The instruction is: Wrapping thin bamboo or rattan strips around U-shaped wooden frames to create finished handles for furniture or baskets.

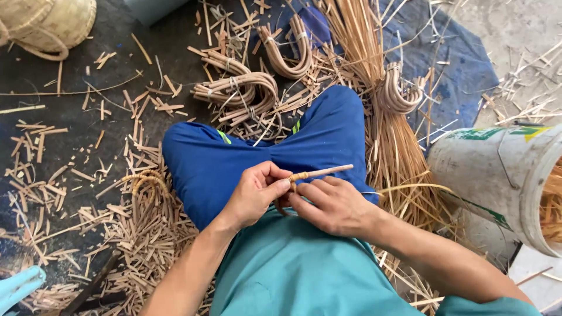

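A thin, pale tan rattan stick (319,172), bound near one end with a narrow wrapped strip, is held level above the lap, over blue trousers (234,158) and a teal shirt (293,269). It is pinched by the left hand (253,196), whose thumb and forefinger are closed together on the wrapped end. The right hand (333,206) is laid just beside it, its fingers (304,190) curled against the stick from below and closed on a thin strand; the free end of the stick is pointed away to the right. Beyond the knees, several bundles of bent, U-shaped tan cane (246,90) are lain on the dark floor (70,76), with another bent bundle (398,90) to the right, set upon a long sheaf of straight pale splints (398,158). A blue tarpaulin (462,70) is spread beneath that sheaf. Short cane offcuts (134,222) are scattered thickly over the floor at the left. A woven straw-coloured basket (52,23) is seen at the upper left corner, and a white plastic bucket (492,175), tipped on its side, at the right.
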